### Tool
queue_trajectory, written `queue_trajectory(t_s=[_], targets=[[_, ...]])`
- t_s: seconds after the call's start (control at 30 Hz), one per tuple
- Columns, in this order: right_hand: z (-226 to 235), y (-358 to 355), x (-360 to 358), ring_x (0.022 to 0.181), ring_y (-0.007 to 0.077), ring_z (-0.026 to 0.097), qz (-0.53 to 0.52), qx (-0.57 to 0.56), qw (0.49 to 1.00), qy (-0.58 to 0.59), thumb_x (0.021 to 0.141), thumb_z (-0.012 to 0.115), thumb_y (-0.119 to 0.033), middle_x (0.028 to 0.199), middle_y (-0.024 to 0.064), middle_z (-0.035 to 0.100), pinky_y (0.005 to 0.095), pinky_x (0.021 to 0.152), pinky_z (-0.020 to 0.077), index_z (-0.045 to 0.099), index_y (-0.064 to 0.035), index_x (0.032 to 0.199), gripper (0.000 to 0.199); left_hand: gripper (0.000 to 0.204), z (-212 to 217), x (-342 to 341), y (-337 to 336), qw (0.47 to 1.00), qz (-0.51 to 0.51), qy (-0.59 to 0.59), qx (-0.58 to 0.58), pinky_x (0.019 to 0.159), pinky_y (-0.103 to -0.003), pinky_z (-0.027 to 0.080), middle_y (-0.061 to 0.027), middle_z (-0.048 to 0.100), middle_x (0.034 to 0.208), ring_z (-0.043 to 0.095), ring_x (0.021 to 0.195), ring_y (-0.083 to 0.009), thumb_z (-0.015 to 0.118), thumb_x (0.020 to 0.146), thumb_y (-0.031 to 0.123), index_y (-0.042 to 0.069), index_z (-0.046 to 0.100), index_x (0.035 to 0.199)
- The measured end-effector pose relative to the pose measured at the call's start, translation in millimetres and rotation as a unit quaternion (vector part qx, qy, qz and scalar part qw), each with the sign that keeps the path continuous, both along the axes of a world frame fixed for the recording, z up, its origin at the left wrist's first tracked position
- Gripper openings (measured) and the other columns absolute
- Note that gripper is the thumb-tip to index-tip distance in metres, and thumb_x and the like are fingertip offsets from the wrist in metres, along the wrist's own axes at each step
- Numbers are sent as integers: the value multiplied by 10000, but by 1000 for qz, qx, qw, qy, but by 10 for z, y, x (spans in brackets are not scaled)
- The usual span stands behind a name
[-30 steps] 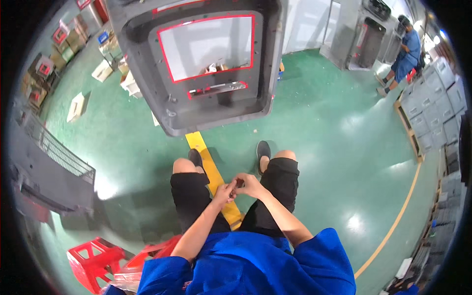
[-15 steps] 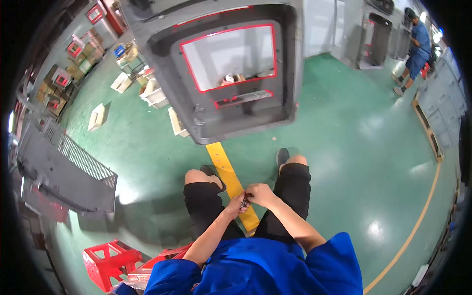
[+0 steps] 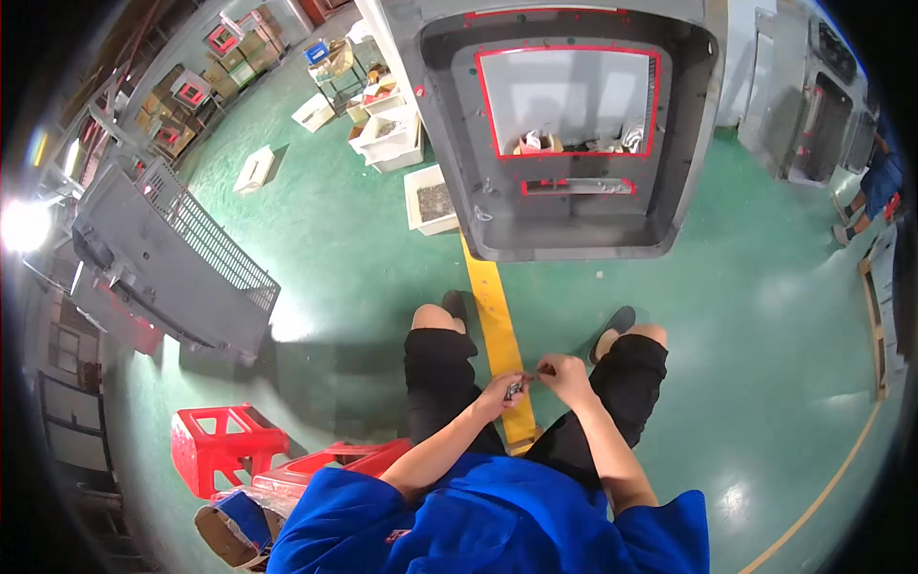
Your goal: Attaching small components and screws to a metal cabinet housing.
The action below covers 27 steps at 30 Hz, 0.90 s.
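Where the two hands meet above the lap, a small dark metal part [image 3: 514, 389] is pinched in the fingertips of the left hand [image 3: 500, 392]; its exact shape is too small to be made out. The right hand [image 3: 564, 375] is held just beside it, with thumb and forefinger closed together at the tip; what is gripped there, if anything, cannot be told. Both hands are positioned between the knees, over a yellow painted floor stripe [image 3: 492, 316] on the green floor [image 3: 354, 258]. Directly ahead, a large grey moulded housing with a red-edged rectangular opening [image 3: 574, 191] is located. A red plastic stool [image 3: 225, 448] is placed to the left.
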State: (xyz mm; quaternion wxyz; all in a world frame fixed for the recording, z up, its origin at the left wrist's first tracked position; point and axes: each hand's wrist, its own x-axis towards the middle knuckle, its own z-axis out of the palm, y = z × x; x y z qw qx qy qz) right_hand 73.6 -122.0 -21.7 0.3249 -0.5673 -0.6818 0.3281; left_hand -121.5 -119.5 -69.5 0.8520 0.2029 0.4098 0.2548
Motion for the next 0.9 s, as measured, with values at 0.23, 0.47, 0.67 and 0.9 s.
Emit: queue_trajectory(t_s=[0.23, 0.47, 0.67, 0.9], targets=[[-9, 78, 37, 658, 222, 656, 47, -90, 992, 73, 696, 699, -58, 724, 136, 662, 309, 625, 502, 683, -1, 806, 125, 205, -158, 103, 44, 999, -10, 38, -28, 398, -181, 254, -22, 484, 744, 390, 517, -60, 474, 931, 171, 18, 533, 1053], [-97, 67, 151, 679, 228, 660, 76, -109, 990, 47, 683, 695, -55, 728, 136, 662, 319, 637, 503, 687, 0, 813, 141, 187, -178, 202, 50, 995, -33, 88, -14, 397, -184, 244, -12, 480, 739, 380, 509, -53, 507, 925, 183, 13, 565, 973], [-150, 74, 123, 700, 300, 642, 60, -118, 991, 20, 636, 679, -88, 733, 154, 646, 370, 636, 496, 632, -8, 767, 161, 177, -245, 265, 63, 995, -56, 80, -20, 382, -186, 236, -12, 469, 681, 381, 487, -55, 501, 927, 187, 24, 556, 886], [-309, 62, 144, 743, 334, 617, 64, -81, 994, -41, 619, 646, -71, 746, 143, 618, 418, 662, 476, 597, -22, 745, 143, 181, -279, 326, 72, 994, -86, 67, -12, 364, -199, 245, -18, 475, 669, 397, 462, -69, 502, 902, 213, 40, 551, 877]])
